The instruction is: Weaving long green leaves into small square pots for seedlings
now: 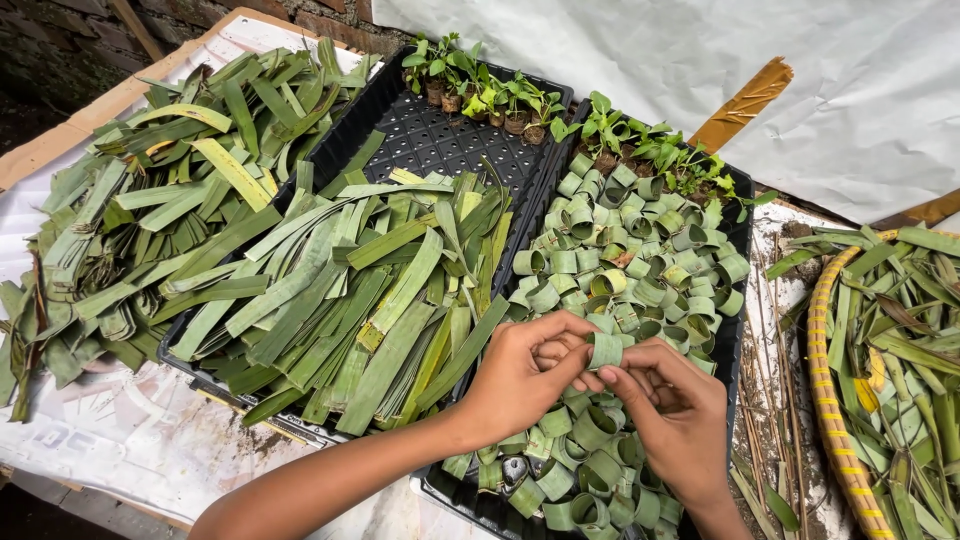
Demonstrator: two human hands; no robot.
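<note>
Rolling a strip of green leaf into a small ring is the work in hand, and it sits right at the near edge of the view. The left hand (520, 375) is curled closed, thumb and fingers pinching the leaf ring (604, 350) from its left side. The right hand (672, 405) meets it from the other side, fingertips closed on the ring's lower edge, so both hands share the one piece just above the right tray (738, 330).

To do this well, I judge that the overlap of the strip should be kept tight under the left thumb while the right fingers tuck or fix the loose end; slackening either pinch would likely let the springy leaf unroll. Matching the width of the finished leaf rings (620, 270) heaped below would keep the batch even.

Beside them to the left, the left tray (425, 140) carries a pile of cut leaf strips (370, 300), close by for the left hand. Further left, more loose leaves (150, 220) lie on the bench (120, 440). To the right, a woven basket (830, 390) holds leaf offcuts. At the far ends of both trays stand small seedlings (500, 95) in rolled pots.
</note>
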